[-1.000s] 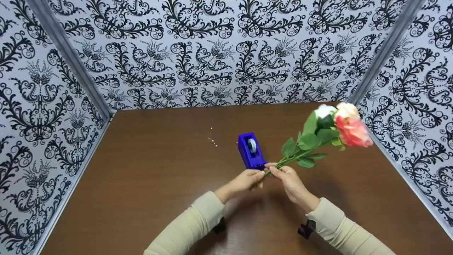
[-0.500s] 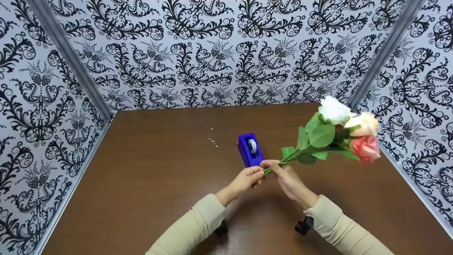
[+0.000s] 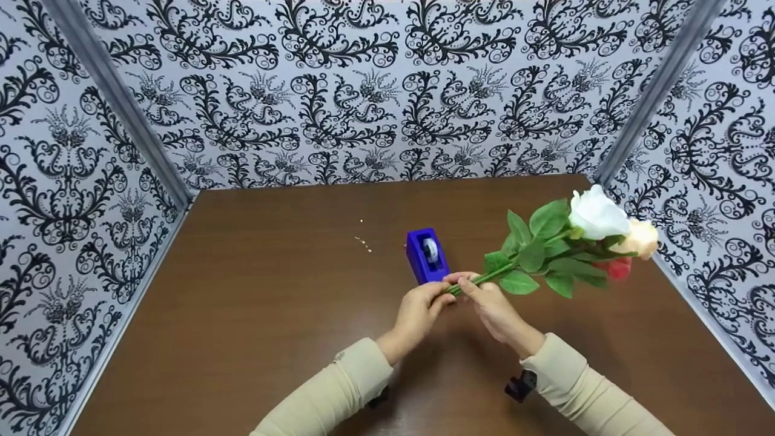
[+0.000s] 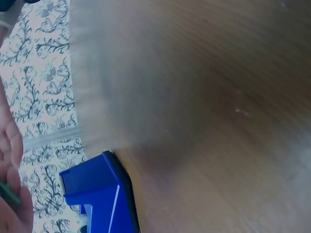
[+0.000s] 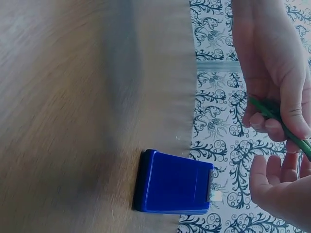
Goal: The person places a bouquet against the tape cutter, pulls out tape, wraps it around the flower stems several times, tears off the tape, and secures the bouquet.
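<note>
A bunch of roses slants up to the right in the head view: a white rose (image 3: pixel 598 213), a cream rose (image 3: pixel 639 238) and a partly covered red rose (image 3: pixel 619 268), with green leaves. My left hand (image 3: pixel 418 310) grips the stems (image 5: pixel 281 121) near their lower ends. Just above that spot my right hand (image 3: pixel 497 310) pinches them between thumb and fingers. Beyond both hands stands a blue tape dispenser (image 3: pixel 422 257) holding a roll of clear tape (image 3: pixel 430 249); the hands hide its near end. Both wrist views show the dispenser from the side.
The brown wooden table (image 3: pixel 272 272) is enclosed by patterned walls (image 3: pixel 339 103) with grey corner posts. Several small pale specks (image 3: pixel 363 243) lie left of the dispenser. A dark wrist device (image 3: pixel 521 386) hangs below the right cuff.
The roses have turned about their stems and shifted right; the white rose now faces up and the red one sits mostly underneath. My left hand has rolled over the stem ends. The dispenser stays put.
</note>
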Tool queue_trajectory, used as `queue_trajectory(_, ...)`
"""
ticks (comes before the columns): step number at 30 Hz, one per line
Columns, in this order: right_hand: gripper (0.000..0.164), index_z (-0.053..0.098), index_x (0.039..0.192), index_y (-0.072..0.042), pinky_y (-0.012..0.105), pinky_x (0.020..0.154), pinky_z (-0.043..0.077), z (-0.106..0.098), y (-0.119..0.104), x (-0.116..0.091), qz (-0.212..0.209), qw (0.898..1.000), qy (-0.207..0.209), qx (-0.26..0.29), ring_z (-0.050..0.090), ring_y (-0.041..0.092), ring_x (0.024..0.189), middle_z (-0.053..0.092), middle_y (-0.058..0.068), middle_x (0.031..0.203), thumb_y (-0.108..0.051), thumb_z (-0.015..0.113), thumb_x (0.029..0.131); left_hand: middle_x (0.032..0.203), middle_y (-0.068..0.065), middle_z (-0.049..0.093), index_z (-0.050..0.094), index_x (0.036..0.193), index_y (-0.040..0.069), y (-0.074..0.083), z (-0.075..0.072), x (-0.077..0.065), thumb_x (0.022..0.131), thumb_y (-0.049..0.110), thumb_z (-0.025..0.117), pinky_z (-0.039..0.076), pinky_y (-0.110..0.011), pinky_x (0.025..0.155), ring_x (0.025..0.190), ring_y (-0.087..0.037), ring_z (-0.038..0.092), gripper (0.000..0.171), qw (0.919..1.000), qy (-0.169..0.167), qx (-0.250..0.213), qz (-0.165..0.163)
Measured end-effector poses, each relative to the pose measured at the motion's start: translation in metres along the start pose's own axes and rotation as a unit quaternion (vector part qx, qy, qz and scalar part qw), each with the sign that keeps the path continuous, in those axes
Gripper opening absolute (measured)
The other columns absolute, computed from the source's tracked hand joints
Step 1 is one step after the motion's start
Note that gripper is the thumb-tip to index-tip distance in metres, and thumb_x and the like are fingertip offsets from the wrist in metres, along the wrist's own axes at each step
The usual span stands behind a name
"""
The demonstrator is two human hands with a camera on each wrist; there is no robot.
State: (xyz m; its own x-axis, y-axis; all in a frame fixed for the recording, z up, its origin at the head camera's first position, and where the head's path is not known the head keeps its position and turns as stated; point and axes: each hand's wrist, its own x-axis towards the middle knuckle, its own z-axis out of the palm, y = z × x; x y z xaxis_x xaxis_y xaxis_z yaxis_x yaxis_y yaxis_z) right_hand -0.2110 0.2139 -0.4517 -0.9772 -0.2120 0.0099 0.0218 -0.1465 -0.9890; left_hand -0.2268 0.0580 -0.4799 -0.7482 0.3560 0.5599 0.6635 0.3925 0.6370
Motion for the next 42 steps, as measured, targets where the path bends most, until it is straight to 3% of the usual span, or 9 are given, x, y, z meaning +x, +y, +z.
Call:
queue_trajectory(4, 0.025, 0.059, 0.107, -0.005, 0.028, 0.082, 0.044, 0.000, 0.000, 0.001, 0.005, 0.999, -0.008, 0.038, 0.059, 0.012, 0.097, 0.063, -0.002, 0.101, -0.022, 0.045, 0.097, 0.088, -0.002, 0.068, 0.069, 0.094, 0.006, 0.000, 0.001, -0.002, 0.083, 0.023, 0.062, 0.049, -0.022, 0.075, 0.082, -0.014, 0.064, 0.021, 0.9941, 0.046, 0.080, 0.058)
queue_trajectory(9, 0.023, 0.064, 0.100, -0.009, 0.032, 0.086, 0.044, 0.000, 0.002, 0.001, 0.028, 0.996, -0.003, 0.089, 0.059, 0.011, 0.096, 0.063, -0.003, 0.101, -0.019, 0.044, 0.097, 0.082, -0.001, 0.067, 0.069, 0.095, 0.007, -0.002, 0.002, -0.002, 0.082, 0.020, 0.065, 0.049, -0.020, 0.070, 0.075, -0.011, 0.062, 0.019, 0.9895, 0.073, 0.091, 0.085)
queue_trajectory(14, 0.024, 0.067, 0.099, -0.011, 0.023, 0.078, 0.044, -0.003, 0.004, 0.002, 0.032, 0.997, -0.014, 0.072, 0.060, 0.010, 0.093, 0.065, -0.004, 0.099, -0.021, 0.046, 0.097, 0.093, -0.006, 0.068, 0.068, 0.100, 0.004, -0.003, 0.003, -0.003, 0.083, 0.021, 0.063, 0.049, -0.020, 0.074, 0.082, -0.009, 0.063, 0.025, 0.9988, 0.010, -0.047, -0.008)
queue_trajectory(17, 0.023, 0.065, 0.102, -0.008, 0.024, 0.079, 0.046, -0.006, 0.003, 0.004, 0.025, 0.998, -0.022, 0.053, 0.060, 0.011, 0.094, 0.064, -0.001, 0.102, -0.021, 0.047, 0.096, 0.096, -0.016, 0.067, 0.065, 0.107, 0.000, -0.003, 0.001, -0.001, 0.089, 0.019, 0.058, 0.049, -0.021, 0.074, 0.082, -0.007, 0.061, 0.027, 0.9721, -0.060, -0.201, -0.106)
queue_trajectory(21, 0.018, 0.063, 0.101, -0.007, 0.030, 0.085, 0.045, -0.010, 0.002, 0.006, 0.020, 0.999, -0.030, 0.028, 0.060, 0.012, 0.096, 0.063, 0.002, 0.105, -0.018, 0.050, 0.095, 0.082, -0.013, 0.065, 0.058, 0.111, -0.008, -0.004, -0.003, 0.001, 0.096, 0.013, 0.046, 0.046, -0.022, 0.062, 0.070, -0.006, 0.055, 0.029, 0.9108, -0.134, -0.344, -0.184)
queue_trajectory(25, 0.015, 0.065, 0.098, -0.010, 0.032, 0.085, 0.044, -0.011, 0.003, 0.006, 0.024, 0.999, -0.030, 0.027, 0.060, 0.012, 0.096, 0.064, -0.001, 0.103, -0.014, 0.051, 0.094, 0.073, 0.007, 0.060, 0.055, 0.108, -0.015, -0.006, -0.005, 0.002, 0.098, 0.012, 0.040, 0.039, -0.020, 0.056, 0.063, -0.006, 0.050, 0.033, 0.8838, -0.154, -0.393, -0.202)
queue_trajectory(34, 0.022, 0.068, 0.087, -0.017, 0.032, 0.079, 0.044, -0.007, 0.005, 0.005, 0.035, 0.996, -0.043, 0.063, 0.059, 0.011, 0.087, 0.065, -0.006, 0.099, -0.010, 0.049, 0.094, 0.097, -0.037, 0.058, 0.055, 0.106, -0.020, -0.009, -0.001, 0.003, 0.089, -0.003, 0.051, 0.050, -0.028, 0.076, 0.074, -0.003, 0.057, 0.024, 0.9012, -0.099, -0.381, -0.182)
queue_trajectory(39, 0.020, 0.069, 0.088, -0.020, 0.028, 0.075, 0.047, -0.005, 0.006, 0.006, 0.023, 0.999, -0.029, 0.035, 0.060, 0.010, 0.086, 0.066, -0.007, 0.095, -0.011, 0.052, 0.093, 0.101, -0.034, 0.059, 0.057, 0.106, -0.019, -0.005, 0.001, 0.003, 0.087, -0.006, 0.053, 0.050, -0.043, 0.082, 0.076, -0.003, 0.059, 0.024, 0.9036, -0.064, -0.375, -0.198)
queue_trajectory(42, 0.022, 0.069, 0.089, -0.020, 0.027, 0.074, 0.047, -0.003, 0.007, 0.007, 0.025, 0.999, -0.019, 0.032, 0.061, 0.010, 0.083, 0.068, -0.007, 0.091, -0.008, 0.050, 0.093, 0.101, -0.031, 0.061, 0.058, 0.105, -0.017, -0.003, 0.001, 0.002, 0.086, -0.006, 0.055, 0.051, -0.037, 0.080, 0.080, -0.008, 0.061, 0.023, 0.9104, -0.047, -0.360, -0.198)
